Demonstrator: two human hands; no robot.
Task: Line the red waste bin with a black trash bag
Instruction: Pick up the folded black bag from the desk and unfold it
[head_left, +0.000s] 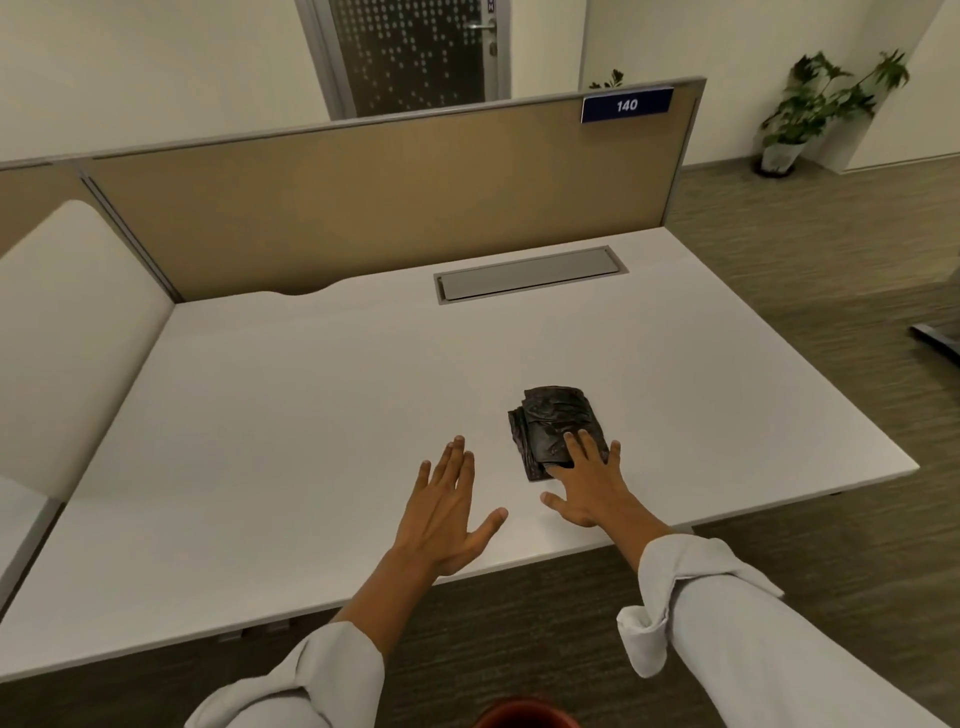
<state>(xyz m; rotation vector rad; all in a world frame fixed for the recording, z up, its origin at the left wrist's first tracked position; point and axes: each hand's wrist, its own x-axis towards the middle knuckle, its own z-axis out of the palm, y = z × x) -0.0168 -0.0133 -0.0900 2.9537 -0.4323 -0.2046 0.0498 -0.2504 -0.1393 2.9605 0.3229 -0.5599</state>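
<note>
A folded black trash bag (550, 421) lies on the white desk (311, 395), right of centre near the front edge. My right hand (587, 483) is flat and spread, its fingertips resting on the bag's near right corner without gripping it. My left hand (447, 509) hovers open over the desk just left of the bag, fingers apart, holding nothing. The rim of the red waste bin (524, 717) shows at the bottom edge, on the floor below the desk; the rest of it is out of frame.
A tan partition panel (363, 197) with a blue "140" sign (626, 105) closes the desk's far side. A grey cable hatch (530, 273) is set in the desk. A potted plant (821, 109) stands on the floor far right.
</note>
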